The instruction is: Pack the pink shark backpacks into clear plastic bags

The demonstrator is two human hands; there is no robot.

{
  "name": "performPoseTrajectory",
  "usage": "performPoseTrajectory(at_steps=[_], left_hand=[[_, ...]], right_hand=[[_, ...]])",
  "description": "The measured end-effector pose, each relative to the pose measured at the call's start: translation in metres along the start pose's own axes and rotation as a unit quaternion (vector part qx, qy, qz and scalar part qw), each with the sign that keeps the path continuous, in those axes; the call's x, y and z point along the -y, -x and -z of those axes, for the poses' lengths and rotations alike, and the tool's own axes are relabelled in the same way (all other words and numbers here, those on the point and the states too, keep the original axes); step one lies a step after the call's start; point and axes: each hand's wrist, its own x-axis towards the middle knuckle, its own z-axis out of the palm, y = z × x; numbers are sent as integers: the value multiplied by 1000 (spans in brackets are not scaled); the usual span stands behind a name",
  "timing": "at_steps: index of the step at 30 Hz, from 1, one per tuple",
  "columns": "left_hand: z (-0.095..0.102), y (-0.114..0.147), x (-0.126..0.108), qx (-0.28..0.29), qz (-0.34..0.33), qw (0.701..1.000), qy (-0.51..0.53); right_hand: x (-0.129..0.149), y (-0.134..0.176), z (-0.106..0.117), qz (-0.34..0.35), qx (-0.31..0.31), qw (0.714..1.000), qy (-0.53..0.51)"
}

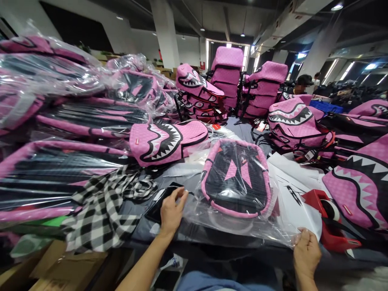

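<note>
In front of me a pink and black backpack (257, 190) lies with its strap side hidden or down, inside a clear plastic bag (224, 227). The bag's loose end spreads towards me. My right hand (306, 252) pinches the bag's near right corner between thumb and fingers. At the bag's left edge is my left hand (171, 210), its fingers bent and closed on the film, though the grip is partly hidden. A dark flat device like a phone (153, 210) lies just left of that hand.
A red tape dispenser (332, 238) stands right, beside white sheets (298, 171). Bagged backpacks (93, 117) pile up left, behind a checked cloth (103, 206). Shark-mouth backpacks (169, 141) and tall pink stacks (227, 76) rise behind. A cardboard box (66, 264) sits low left.
</note>
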Motion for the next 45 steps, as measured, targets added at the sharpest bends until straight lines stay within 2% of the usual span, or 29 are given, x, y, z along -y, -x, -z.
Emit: performPoseTrajectory(at_steps=[1,2,4,6,8,11,15,18,20,22,25,27,30,33,36,38,39,42,45], left_hand=[[1,4,-10,-13,-70,997,-22],[1,9,-23,0,-155,987,-34],[-3,21,-50,91,-312,945,-44],[-10,32,-73,180,-392,900,-68],[-16,38,-87,210,-402,884,-110],[-21,41,-86,217,-407,875,-146],[-18,38,-73,189,-459,862,-101],[-21,22,-73,185,-489,848,-90],[-28,5,-77,238,-487,836,-90],[-38,-13,-81,334,-447,827,-71],[-50,-31,-82,479,-358,801,-33],[-55,-34,-79,529,-316,787,-13],[-58,-31,-73,556,-272,786,10],[-58,-28,-70,555,-253,792,17],[-60,-28,-70,556,-235,797,26],[-62,-28,-69,562,-223,796,34],[-63,-28,-68,564,-218,796,36],[-68,-28,-64,566,-207,798,27],[-72,-28,-62,565,-204,799,19]], right_hand=[[1,1,1,-5,3,1000,3],[2,1,2,-6,5,1000,4],[4,1,3,-3,8,1000,-1],[5,0,3,0,5,1000,-9],[5,0,3,3,3,1000,-13],[6,1,3,17,-2,1000,-8],[10,3,3,25,-7,999,-24],[12,0,3,25,-14,999,-40],[12,-6,4,38,-24,999,-9],[11,-16,4,56,-13,997,46],[11,-31,1,61,61,991,102],[13,-37,-1,51,126,986,98],[17,-46,7,34,194,977,82],[19,-64,34,36,186,978,87],[17,-96,73,80,67,985,136],[14,-119,96,100,-19,977,186],[12,-128,104,95,-41,974,202],[2,-148,115,42,-20,978,205],[-11,-152,111,0,34,984,177]])
